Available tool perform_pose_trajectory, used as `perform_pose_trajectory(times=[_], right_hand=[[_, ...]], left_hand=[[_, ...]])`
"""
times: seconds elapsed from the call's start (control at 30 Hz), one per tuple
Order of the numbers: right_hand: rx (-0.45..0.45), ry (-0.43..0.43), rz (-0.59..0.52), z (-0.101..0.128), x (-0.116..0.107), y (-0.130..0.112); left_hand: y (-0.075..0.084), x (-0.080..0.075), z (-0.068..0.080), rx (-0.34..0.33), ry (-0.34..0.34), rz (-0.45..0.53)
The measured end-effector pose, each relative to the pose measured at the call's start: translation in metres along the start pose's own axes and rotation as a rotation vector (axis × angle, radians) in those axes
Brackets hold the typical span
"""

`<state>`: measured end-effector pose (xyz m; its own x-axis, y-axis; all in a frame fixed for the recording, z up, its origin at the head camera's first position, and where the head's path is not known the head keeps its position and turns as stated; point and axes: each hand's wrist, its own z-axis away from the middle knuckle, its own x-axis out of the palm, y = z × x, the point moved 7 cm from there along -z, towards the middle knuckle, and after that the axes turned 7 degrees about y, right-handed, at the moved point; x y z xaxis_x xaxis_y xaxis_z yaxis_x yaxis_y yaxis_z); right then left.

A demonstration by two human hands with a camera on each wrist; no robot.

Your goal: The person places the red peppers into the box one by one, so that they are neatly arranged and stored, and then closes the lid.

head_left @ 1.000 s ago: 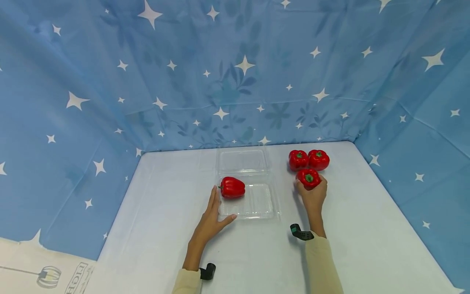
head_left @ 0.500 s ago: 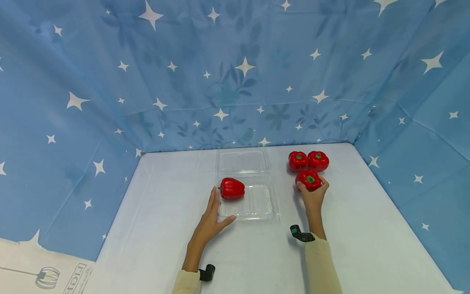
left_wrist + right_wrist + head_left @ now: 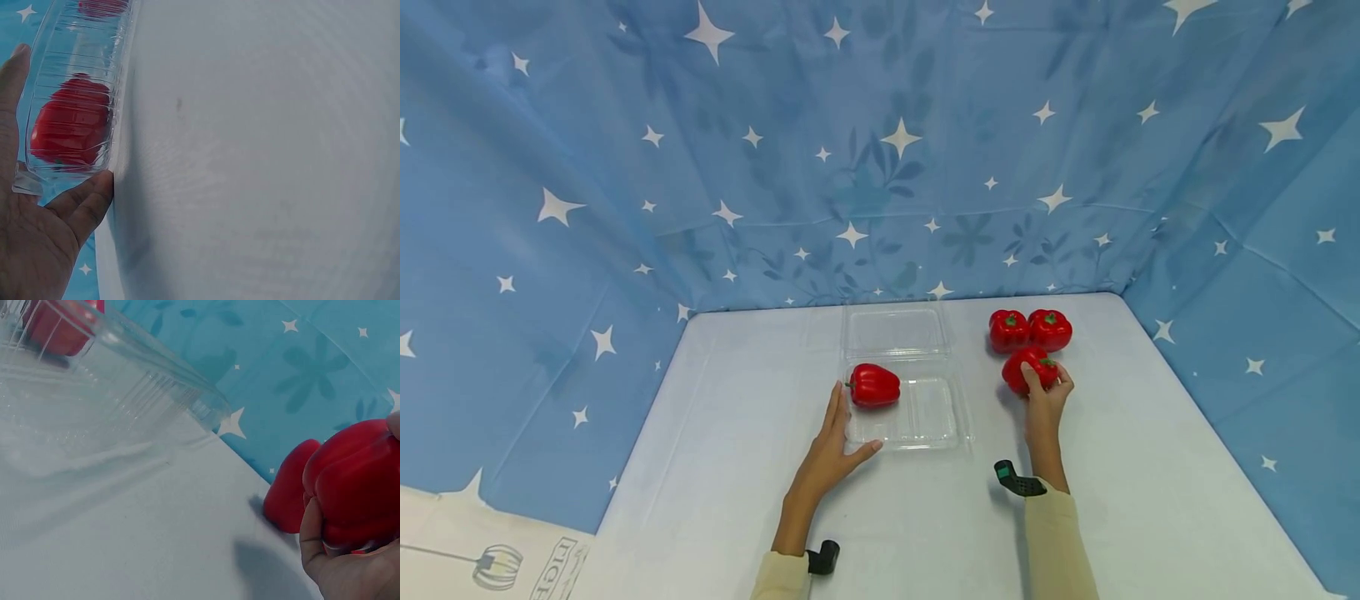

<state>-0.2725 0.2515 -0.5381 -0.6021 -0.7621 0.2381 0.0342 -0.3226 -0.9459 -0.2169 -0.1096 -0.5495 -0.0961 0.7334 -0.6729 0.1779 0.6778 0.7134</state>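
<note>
A clear plastic clamshell box (image 3: pixel 925 429) lies open mid-table with one red bell pepper (image 3: pixel 875 384) in its left half. My left hand (image 3: pixel 833 446) rests flat against the box's left front corner, fingers straight; in the left wrist view the thumb (image 3: pixel 84 203) touches the box wall (image 3: pixel 75 75) with the pepper (image 3: pixel 69 128) behind it. My right hand (image 3: pixel 1047 397) grips another red pepper (image 3: pixel 1028 367) on the table; the right wrist view shows fingers curled round this pepper (image 3: pixel 359 487). Two more peppers (image 3: pixel 1009 329) (image 3: pixel 1050 328) sit just behind.
The white table (image 3: pixel 737 467) is walled by a blue star-print cloth (image 3: pixel 880 167) at back and both sides. The box's open lid (image 3: pixel 895 329) lies flat toward the back. A cardboard sheet (image 3: pixel 482 550) shows at lower left.
My right hand has closed its fingers further over the near pepper, tipping it so its green stem is covered. The left hand and box have not moved.
</note>
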Motion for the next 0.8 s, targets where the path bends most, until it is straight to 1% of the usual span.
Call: perform_pose_trajectory(times=[0.13, 0.27, 0.33, 0.4, 0.5, 0.63, 0.8], right_hand=[[-0.061, -0.028, -0.041, 0.0, 0.003, -0.004], [-0.118, -0.097, -0.126, 0.002, 0.008, -0.012], [-0.128, -0.123, -0.135, 0.003, 0.011, -0.015], [-0.142, -0.138, -0.101, 0.004, 0.014, -0.017], [-0.173, -0.137, -0.001, 0.006, 0.018, -0.018], [-0.238, -0.141, 0.13, 0.01, 0.024, -0.022], [-0.339, -0.166, 0.216, 0.014, 0.029, -0.027]], left_hand=[[-0.001, 0.001, 0.001, 0.01, -0.002, 0.005], [0.0, 0.001, 0.001, 0.016, 0.0, 0.007], [0.0, 0.0, 0.001, 0.016, 0.003, 0.003], [0.0, -0.001, 0.0, 0.014, 0.006, 0.004], [0.0, -0.002, -0.001, 0.008, 0.007, 0.011], [0.0, -0.003, -0.001, 0.0, 0.005, 0.012], [0.0, -0.001, 0.0, 0.002, 0.004, 0.011]])
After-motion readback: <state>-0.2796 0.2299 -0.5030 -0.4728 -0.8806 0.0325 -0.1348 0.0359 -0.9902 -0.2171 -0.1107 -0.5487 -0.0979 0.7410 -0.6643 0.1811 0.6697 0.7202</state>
